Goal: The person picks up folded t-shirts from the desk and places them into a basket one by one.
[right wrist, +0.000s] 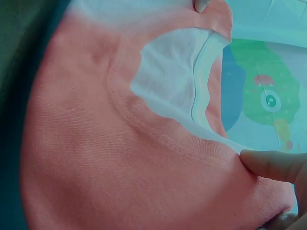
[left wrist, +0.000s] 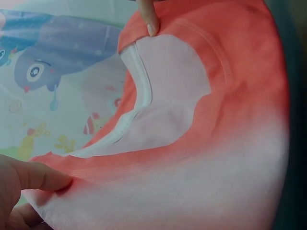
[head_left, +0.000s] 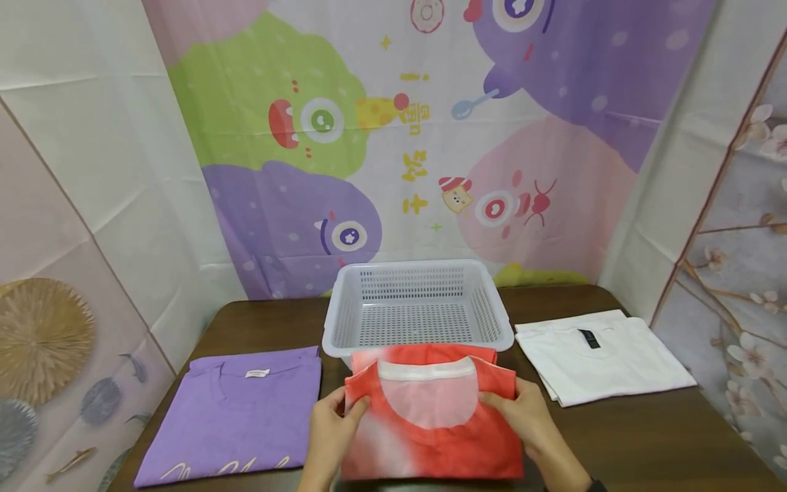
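Note:
A red and pale pink T-shirt (head_left: 430, 444), folded, is held between both hands at the front middle of the table, its neckline facing up. My left hand (head_left: 334, 425) pinches the shirt's left shoulder, thumb on top. On the opposite shoulder my right hand (head_left: 530, 418) grips the cloth the same way. The left wrist view shows the left thumb (left wrist: 48, 178) pressed beside the collar; the right thumb (right wrist: 268, 165) shows in the right wrist view. Behind the shirt stands a white plastic basket (head_left: 335, 321), its near rim partly covered by the shirt's top edge.
A folded purple T-shirt (head_left: 258, 410) lies on the left of the brown table (head_left: 633, 437). To the right of the basket lies a folded white T-shirt (head_left: 615, 365). A printed curtain (head_left: 406, 239) hangs behind the table, with cloth panels at both sides.

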